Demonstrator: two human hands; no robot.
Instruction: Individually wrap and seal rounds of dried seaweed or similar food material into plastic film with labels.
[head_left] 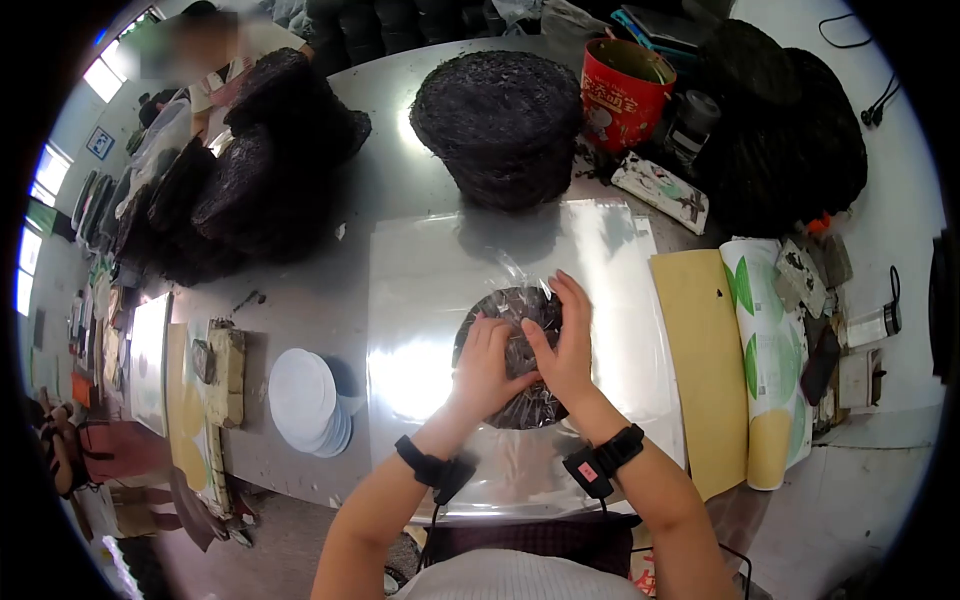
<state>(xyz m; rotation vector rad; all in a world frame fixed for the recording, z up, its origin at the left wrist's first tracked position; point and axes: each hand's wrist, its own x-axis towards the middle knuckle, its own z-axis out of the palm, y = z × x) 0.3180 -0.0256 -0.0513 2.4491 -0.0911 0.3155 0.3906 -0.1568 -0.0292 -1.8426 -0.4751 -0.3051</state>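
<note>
A dark, round, flat cake (528, 412), which looks like dried seaweed, lies under clear crinkled plastic film (512, 272) in front of me. My left hand (488, 365) rests on its left part, fingers laid over the film and the thumb stretched towards the middle. On the right side, my right hand (568, 350) touches the cake's edge with long, outstretched fingers, its thumb apart and pointing inwards. Beneath the cake is a stack of shiny clear plastic sheets (620, 300). Part of the cake is hidden by both hands.
A tall stack of dark cakes (495, 125) stands behind the sheets, with more piles (240, 190) at left. Round white discs (303, 400) lie left. At right are yellow paper (700, 370), a printed roll (765, 350) and a red bucket (622, 100). Another person (262, 42) is at far left.
</note>
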